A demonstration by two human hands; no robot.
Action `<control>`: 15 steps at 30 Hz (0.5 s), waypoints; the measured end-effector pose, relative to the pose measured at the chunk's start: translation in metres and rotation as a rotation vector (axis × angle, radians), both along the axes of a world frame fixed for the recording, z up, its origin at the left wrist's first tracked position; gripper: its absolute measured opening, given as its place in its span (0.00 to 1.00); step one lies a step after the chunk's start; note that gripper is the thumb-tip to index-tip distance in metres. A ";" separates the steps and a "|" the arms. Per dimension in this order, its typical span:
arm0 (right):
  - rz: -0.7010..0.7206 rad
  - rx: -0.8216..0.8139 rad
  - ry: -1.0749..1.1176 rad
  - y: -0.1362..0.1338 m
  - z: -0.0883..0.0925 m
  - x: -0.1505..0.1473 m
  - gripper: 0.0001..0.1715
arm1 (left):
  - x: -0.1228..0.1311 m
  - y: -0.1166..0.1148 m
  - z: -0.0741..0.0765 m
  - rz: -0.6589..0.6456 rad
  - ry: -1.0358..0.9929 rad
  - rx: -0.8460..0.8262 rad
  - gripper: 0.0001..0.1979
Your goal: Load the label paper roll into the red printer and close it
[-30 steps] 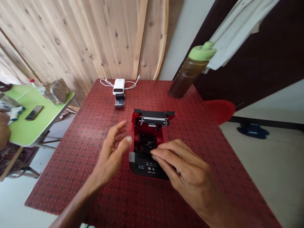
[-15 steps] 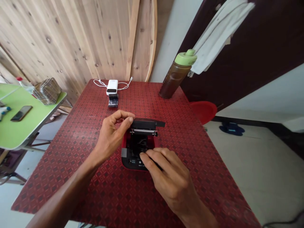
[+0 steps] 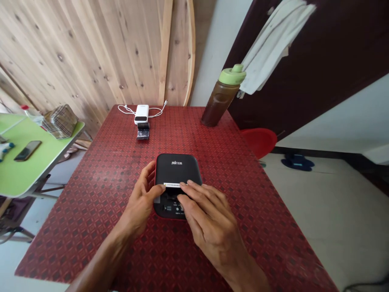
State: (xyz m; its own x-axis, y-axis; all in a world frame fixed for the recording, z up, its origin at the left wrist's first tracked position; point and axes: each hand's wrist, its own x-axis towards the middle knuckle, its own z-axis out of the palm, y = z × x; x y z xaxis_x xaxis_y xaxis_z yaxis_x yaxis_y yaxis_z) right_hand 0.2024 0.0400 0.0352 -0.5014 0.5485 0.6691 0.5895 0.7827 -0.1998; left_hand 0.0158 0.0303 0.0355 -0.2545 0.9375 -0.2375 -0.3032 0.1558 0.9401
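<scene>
A small black-and-red label printer (image 3: pixel 178 172) sits in the middle of the red patterned table (image 3: pixel 100 178), its black lid down. A white strip of paper (image 3: pixel 172 185) shows at the slot below the lid. My left hand (image 3: pixel 141 202) grips the printer's left side, thumb on the front edge beside the strip. My right hand (image 3: pixel 209 219) lies over the front panel, fingertips pressed on the strip and the button area. Both hands touch the printer.
A white power bank (image 3: pixel 141 113) with a cable and a small dark device (image 3: pixel 143 132) lie at the table's far end. A brown bottle with a green cap (image 3: pixel 223 96) stands far right. A green side table (image 3: pixel 27 162) with a phone is left; a red stool (image 3: pixel 259 141) is right.
The printer's lid was open a second ago. My left hand took its edge and swung it down; it is now closed, with both hands resting on the front.
</scene>
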 end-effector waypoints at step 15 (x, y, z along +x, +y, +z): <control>0.048 -0.143 0.112 -0.004 0.000 0.009 0.17 | 0.002 -0.003 -0.003 0.022 0.007 -0.009 0.36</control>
